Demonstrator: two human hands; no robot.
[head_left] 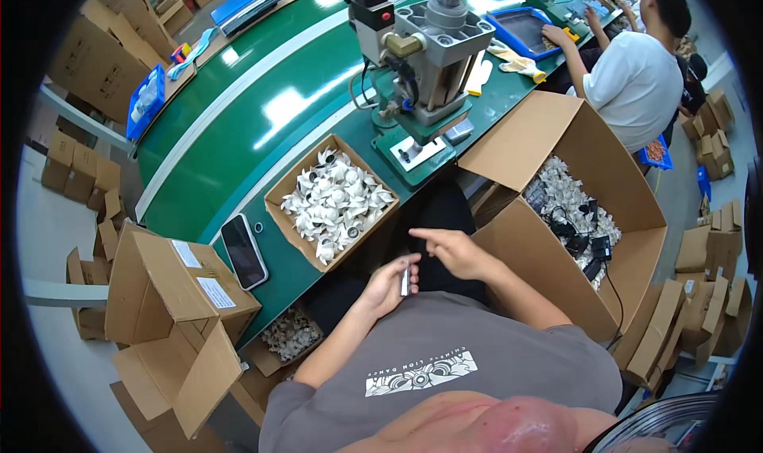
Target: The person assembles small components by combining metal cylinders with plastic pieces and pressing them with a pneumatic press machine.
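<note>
Close to my lap, my left hand [388, 286] is closed round a small silvery bar-shaped object [405, 281]; its exact kind is too small to tell. Just right of it hovers my right hand [455, 253], with the index finger stretched out to the left and nothing visible in it. The other fingers are partly curled. Ahead of my left hand, an open cardboard box [274, 207] on the green bench holds many white bladed impellers [338, 203]. A bench press [437, 63] with a small base plate [413, 155] stands beyond my hands.
A large carton [517, 238] with more white parts and black corded adapters stands at my right. At left are a phone [244, 252], a metal ring [258, 227] and an open carton [167, 278]. Gloves [517, 62] lie past the press. A co-worker [636, 79] sits at far right.
</note>
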